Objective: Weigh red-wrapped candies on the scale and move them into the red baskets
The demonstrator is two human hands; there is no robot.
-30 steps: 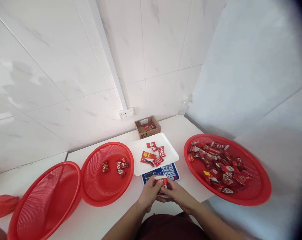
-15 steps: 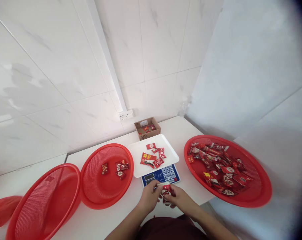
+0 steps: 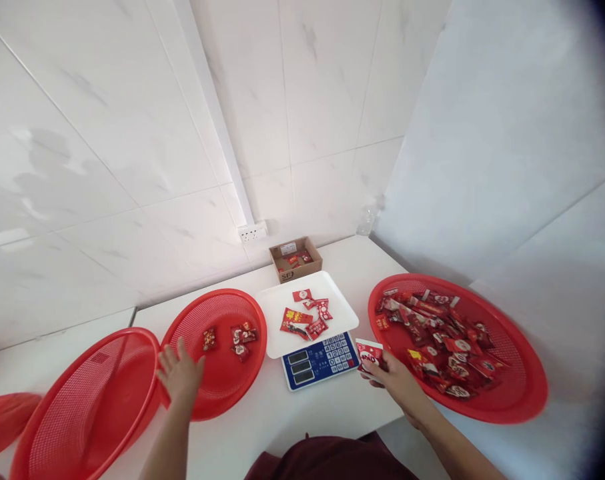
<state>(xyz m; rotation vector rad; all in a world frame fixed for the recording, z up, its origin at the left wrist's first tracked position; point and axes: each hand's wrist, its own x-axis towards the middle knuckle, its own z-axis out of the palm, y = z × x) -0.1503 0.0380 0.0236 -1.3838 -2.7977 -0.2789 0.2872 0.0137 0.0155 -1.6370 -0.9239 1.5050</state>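
Note:
My left hand (image 3: 182, 377), fingers spread and holding nothing, hovers over the near left rim of the middle red basket (image 3: 217, 393). A few small wrapped snacks (image 3: 243, 337) lie inside that basket. In my right hand (image 3: 395, 380) is a red-and-white snack packet (image 3: 368, 355), gripped by its right side, its lettered face up. This hand is between the digital scale (image 3: 297, 383) and the right red basket (image 3: 527, 400), which holds a heap of red snack packets (image 3: 447, 340). Several red packets (image 3: 316, 327) rest on the scale's white tray (image 3: 277, 343).
At far left stands another red basket (image 3: 107, 400), with a red bag (image 3: 7, 420) beside it. A cardboard box (image 3: 302, 270) with packets sits behind the tray. A clear plastic bottle (image 3: 367, 221) stands in the back corner, and a power socket (image 3: 253, 231) is on the wall.
My hands, together on the packet before, have parted. The left let go and swung left to the middle basket; the right carried the packet right and slightly up. The scale's display is now uncovered.

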